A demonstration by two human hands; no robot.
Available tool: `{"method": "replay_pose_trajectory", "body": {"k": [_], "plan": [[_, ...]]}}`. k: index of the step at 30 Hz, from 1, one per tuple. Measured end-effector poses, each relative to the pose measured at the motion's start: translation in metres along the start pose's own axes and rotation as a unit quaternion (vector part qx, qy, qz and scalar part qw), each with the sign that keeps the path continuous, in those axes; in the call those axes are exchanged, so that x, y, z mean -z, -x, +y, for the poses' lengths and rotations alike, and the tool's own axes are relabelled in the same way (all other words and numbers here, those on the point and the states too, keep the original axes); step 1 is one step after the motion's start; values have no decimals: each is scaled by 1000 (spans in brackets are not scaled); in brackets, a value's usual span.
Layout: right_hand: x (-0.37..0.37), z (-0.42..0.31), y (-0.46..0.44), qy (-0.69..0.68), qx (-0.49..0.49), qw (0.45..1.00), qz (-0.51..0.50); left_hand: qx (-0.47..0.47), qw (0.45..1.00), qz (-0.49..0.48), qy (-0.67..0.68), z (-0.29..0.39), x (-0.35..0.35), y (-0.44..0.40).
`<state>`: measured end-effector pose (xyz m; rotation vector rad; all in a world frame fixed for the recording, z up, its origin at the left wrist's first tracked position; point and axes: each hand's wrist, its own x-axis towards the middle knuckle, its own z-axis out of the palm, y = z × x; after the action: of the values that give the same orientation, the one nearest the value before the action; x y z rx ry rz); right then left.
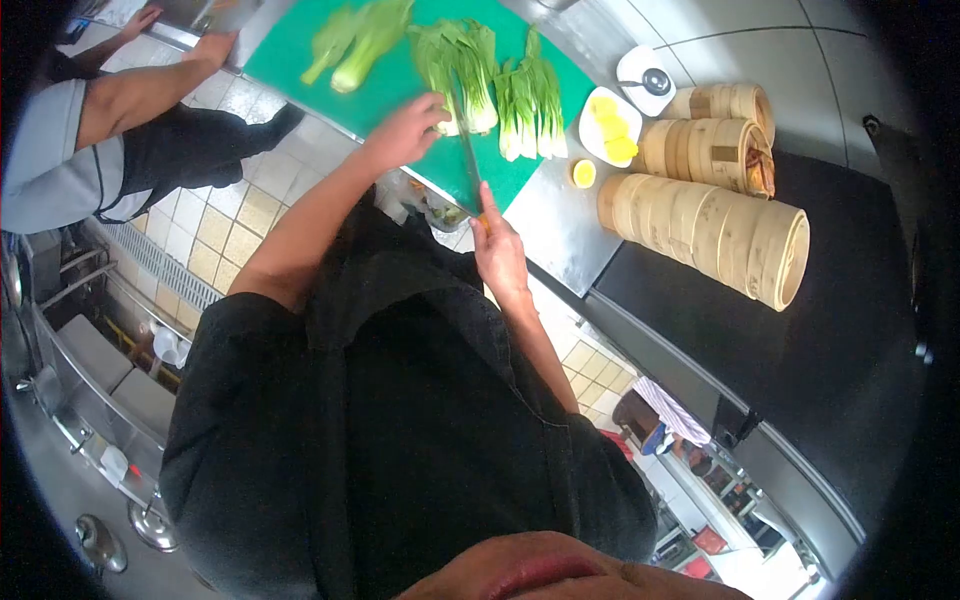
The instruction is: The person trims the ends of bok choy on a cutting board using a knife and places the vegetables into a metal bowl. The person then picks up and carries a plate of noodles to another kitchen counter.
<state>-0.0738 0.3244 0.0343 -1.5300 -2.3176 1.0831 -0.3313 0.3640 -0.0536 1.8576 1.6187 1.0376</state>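
Observation:
My right hand (500, 252) is closed around the orange handle of a knife (471, 165), whose blade points away from me over the green cutting board (520, 188). My left hand (405, 132) has its fingers curled against the base of cut bok choy (462, 75), just left of the blade. To the right lies another row of cut bok choy (530, 105), with white stems toward me. Larger bok choy (362, 50), slightly blurred, lies at the board's far left.
Right of the board are a white dish (603, 108) with yellow pieces, a small yellow cup (583, 174) and a white container (648, 82). Bamboo steamers (700, 230) lie on their sides in rows. Another person's arm (150, 95) reaches to the counter at left.

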Motion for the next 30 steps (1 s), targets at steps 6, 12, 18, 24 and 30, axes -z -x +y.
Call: {"method": "replay_pose_trajectory", "body": {"k": [6, 12, 18, 24, 30], "plan": [[-1, 4, 6, 81, 15, 996, -28, 18, 1000, 2, 12, 1, 0, -2], [-16, 18, 3, 93, 8, 995, -38, 34, 998, 10, 43, -3, -1, -2], [-30, 11, -61, 11, 42, 999, -21, 23, 999, 31, 0, -7, 3, 10], [0, -6, -42, -44, -9, 998, -49, 28, 998, 56, 0, -8, 9, 22], [10, -27, -7, -18, -58, 996, -64, 14, 999, 46, -10, -9, 10, 20]]}}
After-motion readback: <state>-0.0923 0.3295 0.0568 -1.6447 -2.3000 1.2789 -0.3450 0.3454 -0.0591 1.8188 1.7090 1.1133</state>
